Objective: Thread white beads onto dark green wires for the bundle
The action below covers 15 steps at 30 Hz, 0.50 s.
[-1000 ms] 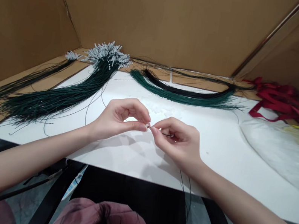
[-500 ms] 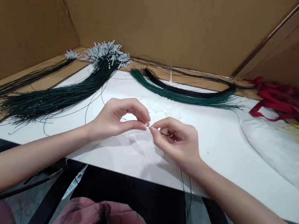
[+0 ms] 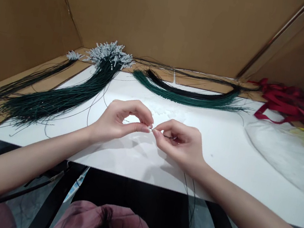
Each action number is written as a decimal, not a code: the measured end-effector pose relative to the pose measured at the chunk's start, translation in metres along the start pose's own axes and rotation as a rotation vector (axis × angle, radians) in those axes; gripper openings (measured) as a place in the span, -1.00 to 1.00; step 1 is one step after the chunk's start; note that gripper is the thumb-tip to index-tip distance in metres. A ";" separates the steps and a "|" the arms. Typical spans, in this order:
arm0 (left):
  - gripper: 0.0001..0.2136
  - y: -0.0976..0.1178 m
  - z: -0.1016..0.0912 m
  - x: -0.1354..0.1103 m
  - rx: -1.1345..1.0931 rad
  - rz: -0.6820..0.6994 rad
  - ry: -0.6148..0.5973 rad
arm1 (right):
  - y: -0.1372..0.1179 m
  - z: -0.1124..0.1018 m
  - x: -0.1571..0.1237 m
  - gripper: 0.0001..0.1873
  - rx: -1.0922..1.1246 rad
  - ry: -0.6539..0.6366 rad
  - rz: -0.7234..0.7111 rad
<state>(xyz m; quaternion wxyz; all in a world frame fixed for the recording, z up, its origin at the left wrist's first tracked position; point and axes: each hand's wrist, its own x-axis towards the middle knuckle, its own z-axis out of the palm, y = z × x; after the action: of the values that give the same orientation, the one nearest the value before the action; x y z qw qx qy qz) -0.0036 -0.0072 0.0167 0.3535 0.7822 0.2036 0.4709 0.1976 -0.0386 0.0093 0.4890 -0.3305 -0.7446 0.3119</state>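
Above the white board, the fingertips of my left hand [image 3: 120, 121] pinch a small white bead [image 3: 150, 128], mostly covered by the thumb and forefinger. My right hand [image 3: 181, 140] is closed in a pinch on a thin dark wire [image 3: 169, 137], its tip meeting the bead. Whether the wire passes through the bead is too small to tell. Dark wire ends [image 3: 193, 195] hang past the board's front edge below the right wrist. Just behind both hands lie loose white beads [image 3: 166, 112].
Green wires with white beaded tips [image 3: 63, 101] lie at left, beside a smaller beaded bundle [image 3: 42, 72]. Bare green and black wires [image 3: 184, 96] curve along the back of the white board [image 3: 235, 171]. Red ribbon [image 3: 290, 104] and a clear plastic bag [image 3: 293, 157] sit right. Cardboard walls [image 3: 167, 19] enclose the board.
Almost nothing differs. Both hands keep the same pinch at the same spot, with only a very slight shift at the fingertips.
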 end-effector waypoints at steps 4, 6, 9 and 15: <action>-0.82 -0.001 0.000 0.000 0.006 0.006 0.002 | 0.000 0.000 0.001 -0.91 -0.002 -0.005 -0.006; -0.82 -0.001 0.000 0.000 0.009 0.006 0.000 | 0.000 0.001 0.001 -0.91 -0.004 -0.005 -0.010; -0.83 -0.001 0.000 -0.001 0.019 0.010 -0.009 | 0.000 0.001 0.001 -0.91 -0.014 -0.007 -0.011; -0.85 -0.001 -0.003 0.000 0.148 0.097 -0.037 | 0.003 0.001 0.001 -0.92 -0.040 -0.015 -0.014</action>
<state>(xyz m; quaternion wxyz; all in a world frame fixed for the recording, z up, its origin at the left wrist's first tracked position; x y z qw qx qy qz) -0.0058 -0.0055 0.0171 0.2754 0.8236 0.1933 0.4566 0.1974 -0.0364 0.0075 0.4788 -0.3326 -0.7566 0.2961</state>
